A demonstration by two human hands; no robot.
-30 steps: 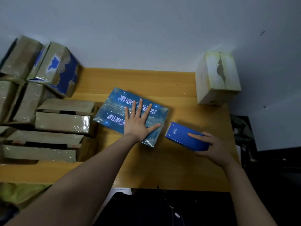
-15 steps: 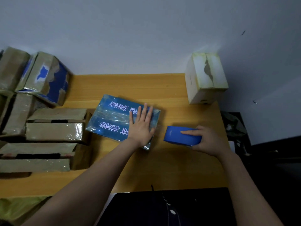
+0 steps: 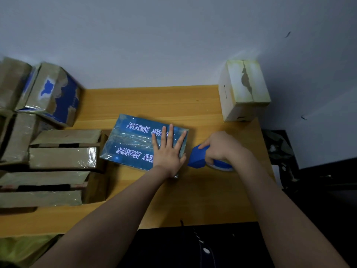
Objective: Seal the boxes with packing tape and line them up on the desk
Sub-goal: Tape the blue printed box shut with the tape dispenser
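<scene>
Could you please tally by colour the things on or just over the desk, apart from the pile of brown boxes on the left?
Blue: 2 (flat blue glossy printed box, blue plastic tape dispenser)
White: 1 (upright white cardboard box)
Total: 3

- Wooden surface (image 3: 146,101) against a wall (image 3: 173,45).
- Blue box (image 3: 133,140) lies mid-surface.
- White box (image 3: 243,93) stands at far right corner.
- Brown taped boxes (image 3: 61,157) crowd the left.

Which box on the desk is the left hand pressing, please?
The central blue printed box, under the left hand; the brown boxes and white box lie untouched.
</scene>
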